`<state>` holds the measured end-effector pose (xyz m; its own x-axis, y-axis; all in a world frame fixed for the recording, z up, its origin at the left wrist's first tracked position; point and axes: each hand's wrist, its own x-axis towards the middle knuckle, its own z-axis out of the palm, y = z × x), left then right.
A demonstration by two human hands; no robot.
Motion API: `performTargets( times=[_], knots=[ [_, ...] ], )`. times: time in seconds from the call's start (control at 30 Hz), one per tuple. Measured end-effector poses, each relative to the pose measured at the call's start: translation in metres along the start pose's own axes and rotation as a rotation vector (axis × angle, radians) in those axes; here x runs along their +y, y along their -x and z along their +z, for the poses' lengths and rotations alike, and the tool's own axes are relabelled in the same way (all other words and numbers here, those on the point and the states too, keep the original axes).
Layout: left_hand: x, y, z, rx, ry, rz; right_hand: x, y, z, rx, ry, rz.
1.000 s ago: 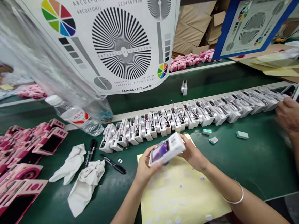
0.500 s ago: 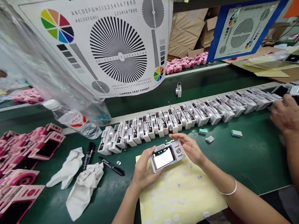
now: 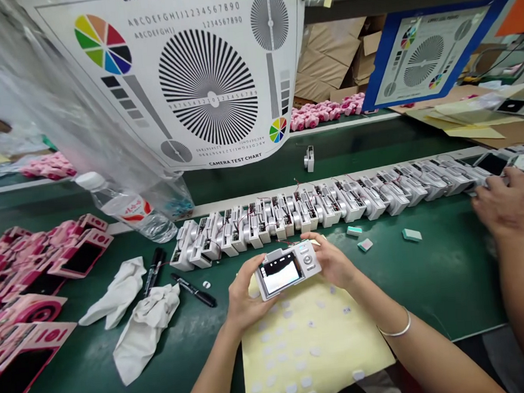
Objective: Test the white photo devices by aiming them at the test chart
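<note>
A silver digital camera (image 3: 310, 259) is tilted slightly above the yellow sheet (image 3: 321, 336), its lit screen facing me. My left hand (image 3: 242, 296) is closed around the camera's left end, thumb at the top and fingers beneath. At its right end, my right hand (image 3: 333, 262) grips beside the buttons, with some fingers hidden behind the body. Thin wires show behind the camera's top edge. Small pale stickers dot the sheet. Just beyond stands a long row of silver camera bodies (image 3: 259, 225) with exposed electronics.
Pink cameras (image 3: 80, 251) are piled at left, near white gloves (image 3: 146, 330), black markers (image 3: 192, 290) and a water bottle (image 3: 132, 211). A camera test chart (image 3: 212, 122) hangs ahead. Small green-and-white blocks (image 3: 412, 235) lie right. Another person's hand (image 3: 507, 203) holds a silver camera at far right.
The camera has shifted slightly left and toward me in both hands. My right hand's fingers have moved in closer around its right end. The dark-and-bright picture on its screen has changed.
</note>
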<state>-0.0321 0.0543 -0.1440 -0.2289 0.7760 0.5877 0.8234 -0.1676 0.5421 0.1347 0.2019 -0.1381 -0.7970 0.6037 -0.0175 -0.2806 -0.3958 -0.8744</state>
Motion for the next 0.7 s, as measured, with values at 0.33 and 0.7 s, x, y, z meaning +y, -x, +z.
performTargets(
  times=[0.33,0.7],
  knots=[
    [-0.0027,-0.0054,0.0017,-0.011,-0.134,0.100,0.0067,0.0015,-0.0014,-0.079,0.118,-0.037],
    [0.0003,-0.0072,-0.0030,0.072,-0.236,0.067,0.0062,0.0020,0.0079,-0.008,0.104,0.015]
  ],
)
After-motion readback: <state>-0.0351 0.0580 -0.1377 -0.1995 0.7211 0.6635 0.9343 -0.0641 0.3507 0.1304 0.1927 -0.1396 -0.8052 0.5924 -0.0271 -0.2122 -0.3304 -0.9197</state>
